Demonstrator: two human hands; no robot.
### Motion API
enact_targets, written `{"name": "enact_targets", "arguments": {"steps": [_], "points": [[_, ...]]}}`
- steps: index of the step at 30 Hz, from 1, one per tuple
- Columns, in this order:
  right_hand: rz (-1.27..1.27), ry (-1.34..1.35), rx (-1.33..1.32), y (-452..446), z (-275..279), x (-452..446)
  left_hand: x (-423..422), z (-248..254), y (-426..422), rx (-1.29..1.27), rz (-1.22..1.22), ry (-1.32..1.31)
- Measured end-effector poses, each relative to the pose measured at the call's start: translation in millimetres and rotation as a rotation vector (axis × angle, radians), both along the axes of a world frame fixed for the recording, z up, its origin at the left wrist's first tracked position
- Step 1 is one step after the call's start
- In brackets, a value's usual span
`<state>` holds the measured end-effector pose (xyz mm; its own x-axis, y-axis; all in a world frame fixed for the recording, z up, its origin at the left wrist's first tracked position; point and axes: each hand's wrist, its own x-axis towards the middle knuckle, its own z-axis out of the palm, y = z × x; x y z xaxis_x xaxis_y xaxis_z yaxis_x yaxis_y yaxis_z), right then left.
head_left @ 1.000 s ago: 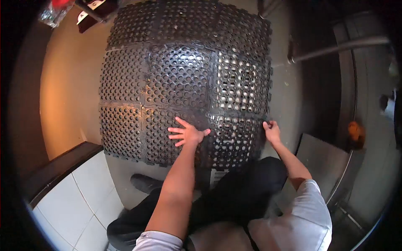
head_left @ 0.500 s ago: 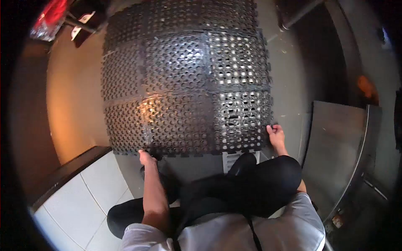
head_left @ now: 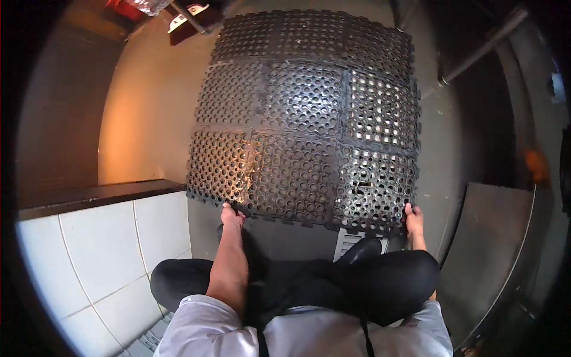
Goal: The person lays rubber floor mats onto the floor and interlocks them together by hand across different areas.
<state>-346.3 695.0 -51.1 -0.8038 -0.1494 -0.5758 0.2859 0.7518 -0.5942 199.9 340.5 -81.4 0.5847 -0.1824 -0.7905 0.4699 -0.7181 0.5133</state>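
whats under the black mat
A pale slotted grate and grey floor show at the near edge of the mat. The rest beneath is covered; pale spots show in some right-side holes, but I can't tell what makes them.

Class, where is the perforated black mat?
In the head view, the mat fills the upper middle, left hand at its near edge, right hand by its near-right corner.

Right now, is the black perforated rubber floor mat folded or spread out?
Spread out: the mat shows joined square panels side by side in rows, with no fold visible.
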Motion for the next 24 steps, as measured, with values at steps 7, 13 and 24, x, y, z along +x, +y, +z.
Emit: {"name": "enact_targets", "arguments": {"steps": [7, 13, 24], "points": [[-0.164, 0.0, -0.223, 2, -10, 12, -3, 10, 14, -0.109, -0.212, 0.076], [-0.187, 0.017, -0.18, -3, -7, 16, -12, 13, 10, -0.103, -0.175, 0.105], [-0.189, -0.033, -0.195, -4, -7, 17, 30, -26, 4, 0.04, -0.341, 0.007]]}}
